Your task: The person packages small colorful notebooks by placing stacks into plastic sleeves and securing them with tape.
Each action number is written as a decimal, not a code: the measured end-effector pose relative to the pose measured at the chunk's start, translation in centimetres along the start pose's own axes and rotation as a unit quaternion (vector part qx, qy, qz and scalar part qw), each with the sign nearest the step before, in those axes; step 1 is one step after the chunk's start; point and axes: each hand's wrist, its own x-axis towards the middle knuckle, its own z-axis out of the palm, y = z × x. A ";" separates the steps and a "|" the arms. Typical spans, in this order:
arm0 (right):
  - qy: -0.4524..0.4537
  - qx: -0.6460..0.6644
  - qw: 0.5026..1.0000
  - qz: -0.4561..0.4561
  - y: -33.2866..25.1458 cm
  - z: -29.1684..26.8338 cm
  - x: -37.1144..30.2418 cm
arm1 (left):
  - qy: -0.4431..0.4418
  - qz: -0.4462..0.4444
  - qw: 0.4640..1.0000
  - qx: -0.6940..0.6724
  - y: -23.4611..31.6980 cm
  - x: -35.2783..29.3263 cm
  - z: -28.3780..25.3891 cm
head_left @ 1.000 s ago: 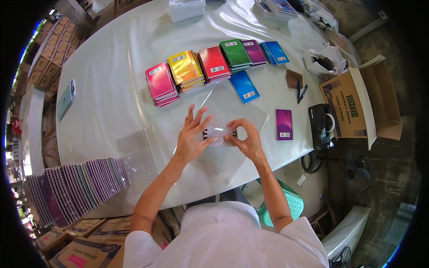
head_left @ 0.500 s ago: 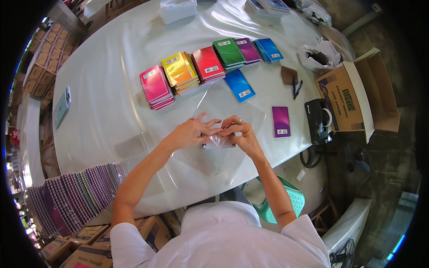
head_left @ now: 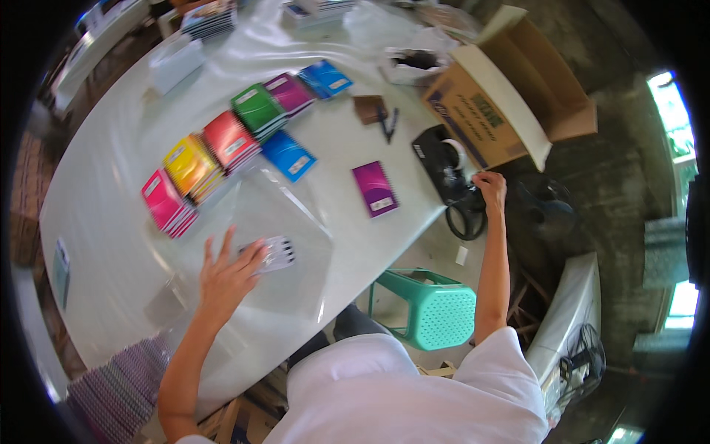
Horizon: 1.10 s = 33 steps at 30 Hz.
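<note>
My left hand [head_left: 231,275] lies with fingers spread over the near part of the table. Its fingertips press on a small flat bundle in clear plastic wrap [head_left: 278,254], with dark marks along one edge. A large clear plastic sheet [head_left: 307,222] lies around and under the bundle. At the table's right edge, my right hand [head_left: 491,189] is closed in a pinch at the front end of a black tape dispenser [head_left: 438,166]. It seems to grip the tape's end, though the strip itself is blurred. A purple spiral notebook [head_left: 375,189] lies between the two hands.
Pink [head_left: 166,201], yellow [head_left: 191,166], red [head_left: 231,139] and green [head_left: 259,109] notebook stacks stand beyond my left hand. A blue notebook [head_left: 289,155] lies beside them. Pens [head_left: 387,124], an open carton [head_left: 473,111] and a green stool [head_left: 433,307] are to the right.
My view has turned to the right. My right hand has left the wrapped bundle and reached the tape dispenser. My left hand has spread out and stays on the bundle.
</note>
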 end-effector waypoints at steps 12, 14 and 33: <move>-0.311 0.515 0.796 0.069 5.4 2.7 -0.6 | -0.029 -0.068 0.997 0.001 1.0 -1.4 -1.3; -0.236 0.485 0.840 0.059 7.3 3.0 -2.5 | -0.032 -0.069 0.997 -0.006 1.1 -1.2 -1.3; -0.365 0.395 0.803 0.257 -30.5 17.6 -34.0 | 0.040 -0.044 0.998 0.006 0.1 -2.6 -0.1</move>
